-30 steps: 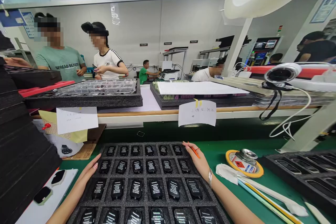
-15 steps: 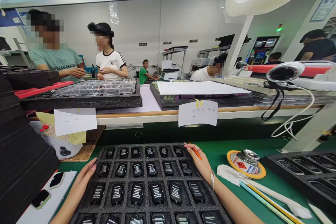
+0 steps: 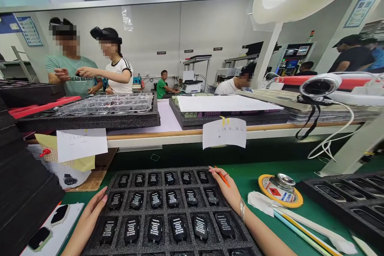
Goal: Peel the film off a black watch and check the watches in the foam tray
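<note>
A black foam tray (image 3: 167, 213) lies in front of me on the green mat. Its compartments hold rows of small black rounded devices (image 3: 179, 227) with lines of white print on their faces. My left hand (image 3: 93, 205) grips the tray's left side, fingers along the outer edge. At the far right corner, my right hand (image 3: 227, 192) grips the tray's edge. A thin orange pointed stick (image 3: 222, 178) is tucked between the right hand's fingers. The tray's near edge is out of view.
Right of the tray sit a metal-capped bottle (image 3: 281, 190) in a yellow-rimmed holder, a white brush-like tool (image 3: 318, 228) and another foam tray (image 3: 339, 192). Two watches (image 3: 40, 239) lie at left beside stacked black foam (image 3: 24, 176). A shelf (image 3: 180, 133) with trays crosses ahead; co-workers are beyond it.
My view has tilted up slightly, so the tray sits a little lower in it. Both hands keep their hold. Beyond the shelf, one co-worker has stretched an arm toward the other.
</note>
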A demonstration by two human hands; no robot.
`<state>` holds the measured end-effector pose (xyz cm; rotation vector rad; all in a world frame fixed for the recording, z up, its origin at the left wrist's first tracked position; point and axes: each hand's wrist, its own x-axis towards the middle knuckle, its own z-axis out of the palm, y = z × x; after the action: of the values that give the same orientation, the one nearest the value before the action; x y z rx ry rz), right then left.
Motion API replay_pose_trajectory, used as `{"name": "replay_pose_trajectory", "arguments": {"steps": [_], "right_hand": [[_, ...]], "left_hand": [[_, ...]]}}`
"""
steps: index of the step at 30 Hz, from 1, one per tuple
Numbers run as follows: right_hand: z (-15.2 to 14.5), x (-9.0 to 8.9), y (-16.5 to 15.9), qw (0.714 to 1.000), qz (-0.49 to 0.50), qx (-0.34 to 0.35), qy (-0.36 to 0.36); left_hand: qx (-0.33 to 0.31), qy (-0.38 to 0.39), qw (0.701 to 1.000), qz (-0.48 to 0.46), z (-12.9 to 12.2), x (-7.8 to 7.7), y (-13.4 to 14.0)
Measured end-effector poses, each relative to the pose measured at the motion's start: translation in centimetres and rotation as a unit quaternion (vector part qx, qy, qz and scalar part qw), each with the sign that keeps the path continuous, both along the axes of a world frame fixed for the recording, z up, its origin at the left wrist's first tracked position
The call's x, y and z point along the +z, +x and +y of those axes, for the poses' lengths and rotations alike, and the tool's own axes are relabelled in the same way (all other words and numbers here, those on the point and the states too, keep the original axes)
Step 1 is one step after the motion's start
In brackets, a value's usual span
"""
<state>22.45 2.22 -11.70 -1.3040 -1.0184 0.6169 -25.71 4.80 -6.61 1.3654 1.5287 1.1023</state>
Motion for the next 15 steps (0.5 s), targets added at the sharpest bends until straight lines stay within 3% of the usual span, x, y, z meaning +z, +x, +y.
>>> {"name": "replay_pose_trajectory", "arguments": {"steps": [15], "right_hand": [[-0.3,1.5,-0.7,1.0,0.017,-0.011,-0.016]], "left_hand": [[0.005,-0.019,1.0,-0.017,0.8,-1.2,-0.9]]}}
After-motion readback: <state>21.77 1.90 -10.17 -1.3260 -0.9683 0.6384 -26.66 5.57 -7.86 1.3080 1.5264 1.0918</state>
